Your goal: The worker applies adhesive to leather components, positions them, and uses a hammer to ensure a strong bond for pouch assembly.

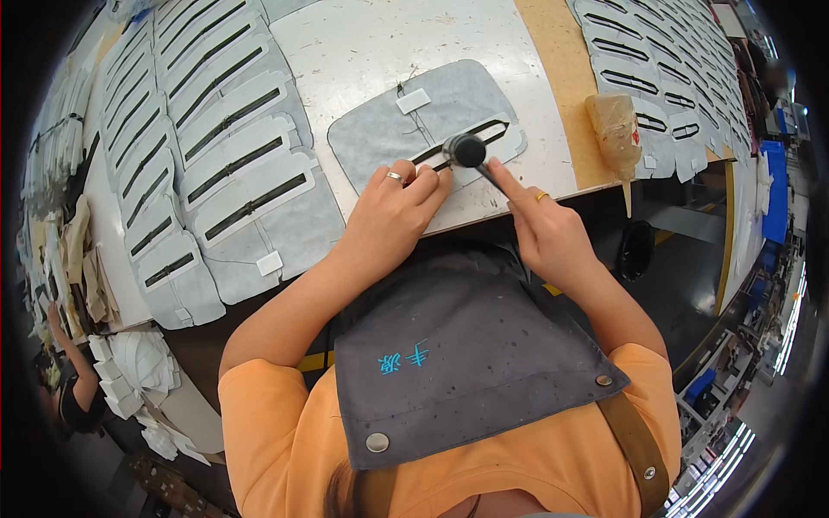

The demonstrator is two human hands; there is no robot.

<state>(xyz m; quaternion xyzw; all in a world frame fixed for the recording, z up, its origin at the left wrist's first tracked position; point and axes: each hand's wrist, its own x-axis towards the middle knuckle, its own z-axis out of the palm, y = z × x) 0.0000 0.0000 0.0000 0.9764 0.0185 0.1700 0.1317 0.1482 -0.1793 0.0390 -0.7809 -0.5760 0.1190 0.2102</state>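
My right hand [553,229] holds a hammer [469,151] by its handle, index finger stretched along it. Its round black head sits over a grey panel [371,129] that lies on the table in front of me. A long slot with a dark strip [429,155] and a pale border runs across the panel. My left hand [389,211] has its fingers bent together on the panel's near edge by the strip, close to the hammer head, which hides part of the slot. A small white tag [413,101] on thin cords lies on the panel.
Overlapping rows of similar slotted panels [242,194] cover the white table [345,43] on the left; more panels [622,65] lie at the far right. A yellowish squeeze bottle [615,138] with a long nozzle lies at the table's near edge. Another person's arm [78,358] shows far left.
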